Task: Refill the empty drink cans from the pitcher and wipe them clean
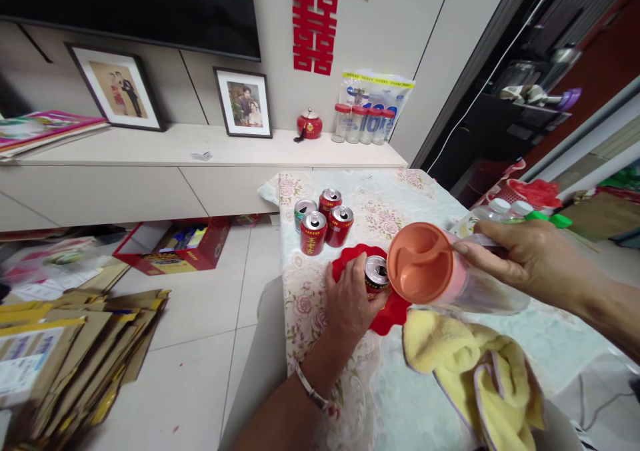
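Left hand (353,299) closed around 1 open red can (376,274), which stands upright on a red scalloped mat (345,264) on the cloth-covered table (385,384). Right hand (530,261) gripping the handle of a clear pitcher (480,294), tipped nearly on its side, orange lid (420,263) facing the can; lid edge right by the can rim, can't tell if they touch. Can't tell if liquid is flowing. 4 more open cans grouped past the mat: 3 red cans (313,234) and 1 green can (304,212), all upright. Yellow towel (480,371) crumpled on the near side of the pitcher. 4 red-capped jars (359,124) in a row on the white cabinet (190,147), beside a small red pot (309,124).
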Motion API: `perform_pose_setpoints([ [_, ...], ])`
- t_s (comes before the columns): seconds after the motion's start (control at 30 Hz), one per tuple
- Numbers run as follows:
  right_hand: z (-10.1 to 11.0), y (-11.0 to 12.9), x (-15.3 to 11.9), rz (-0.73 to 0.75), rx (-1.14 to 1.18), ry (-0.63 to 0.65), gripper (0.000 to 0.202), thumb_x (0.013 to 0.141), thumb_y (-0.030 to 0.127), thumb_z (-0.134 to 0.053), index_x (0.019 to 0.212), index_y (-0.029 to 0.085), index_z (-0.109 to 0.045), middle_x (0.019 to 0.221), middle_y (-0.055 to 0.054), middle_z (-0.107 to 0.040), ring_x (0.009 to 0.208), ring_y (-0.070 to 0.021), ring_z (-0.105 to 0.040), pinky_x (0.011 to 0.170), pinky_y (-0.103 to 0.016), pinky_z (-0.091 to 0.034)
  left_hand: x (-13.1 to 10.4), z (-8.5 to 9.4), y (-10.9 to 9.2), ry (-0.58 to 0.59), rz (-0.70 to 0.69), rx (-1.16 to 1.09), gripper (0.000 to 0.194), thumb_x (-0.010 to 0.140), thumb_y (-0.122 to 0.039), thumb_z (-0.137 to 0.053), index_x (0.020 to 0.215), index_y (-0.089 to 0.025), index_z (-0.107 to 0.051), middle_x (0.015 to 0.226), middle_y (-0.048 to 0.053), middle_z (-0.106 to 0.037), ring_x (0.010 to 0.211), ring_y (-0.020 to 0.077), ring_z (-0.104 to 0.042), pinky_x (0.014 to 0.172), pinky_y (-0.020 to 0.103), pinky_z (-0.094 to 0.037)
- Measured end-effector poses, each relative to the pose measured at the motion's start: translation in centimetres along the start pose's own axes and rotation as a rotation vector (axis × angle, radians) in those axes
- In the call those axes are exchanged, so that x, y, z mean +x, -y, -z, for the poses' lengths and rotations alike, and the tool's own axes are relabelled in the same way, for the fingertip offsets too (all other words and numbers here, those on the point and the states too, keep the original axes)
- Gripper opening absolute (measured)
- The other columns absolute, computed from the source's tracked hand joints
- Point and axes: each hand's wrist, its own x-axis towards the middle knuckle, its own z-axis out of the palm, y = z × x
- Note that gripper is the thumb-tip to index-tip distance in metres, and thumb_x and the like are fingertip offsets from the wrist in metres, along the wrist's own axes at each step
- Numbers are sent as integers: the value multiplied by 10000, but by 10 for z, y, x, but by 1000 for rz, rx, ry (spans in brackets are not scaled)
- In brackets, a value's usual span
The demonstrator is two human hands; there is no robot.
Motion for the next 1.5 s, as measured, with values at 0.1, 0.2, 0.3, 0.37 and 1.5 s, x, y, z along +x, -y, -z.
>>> perform_pose_setpoints([
  [0.1, 1, 1, 1, -3, 2, 6, 619, 1065, 609, -387, 594, 218, -481, 418, 60, -400, 331, -79, -401, 369, -227, -291, 0, 0, 0, 3, 0, 0, 744, 851, -361, -761, 1472, -199, -386, 1269, 131, -751, 1156, 305, -719, 1189, 600, -356],
  [0.2, 0, 0, 0, -17, 7, 3, 623, 1058, 624, -384, 590, 221, -469, 419, 61, -385, 334, -81, -388, 371, -231, -285, 0, -1, 1, -6, -5, 16, 743, 856, -388, -758, 1471, -191, -392, 1259, 132, -753, 1147, 308, -721, 1185, 597, -364],
  [0.3, -1, -1, -1, -45, 32, 12, 629, 1048, 643, -390, 587, 223, -468, 425, 60, -381, 342, -84, -384, 375, -234, -282, 0, -2, 1, -11, -8, 33, 741, 858, -412, -758, 1467, -187, -400, 1256, 134, -753, 1145, 313, -721, 1180, 591, -372],
  [0.37, -1, -1, -1, -65, 52, 20, 638, 1037, 665, -392, 581, 225, -461, 425, 58, -376, 345, -86, -376, 379, -240, -275, 0, -1, 1, -7, -7, 35, 732, 864, -423, -753, 1463, -191, -403, 1257, 140, -752, 1145, 317, -720, 1178, 588, -373],
  [1.5, -1, 0, -1, -127, 46, 69, 670, 1016, 720, -363, 583, 223, -482, 436, 44, -387, 365, -101, -388, 408, -263, -286, 1, 1, 0, -20, -22, 22, 744, 852, -418, -756, 1466, -205, -394, 1263, 135, -752, 1156, 316, -721, 1168, 592, -391],
])
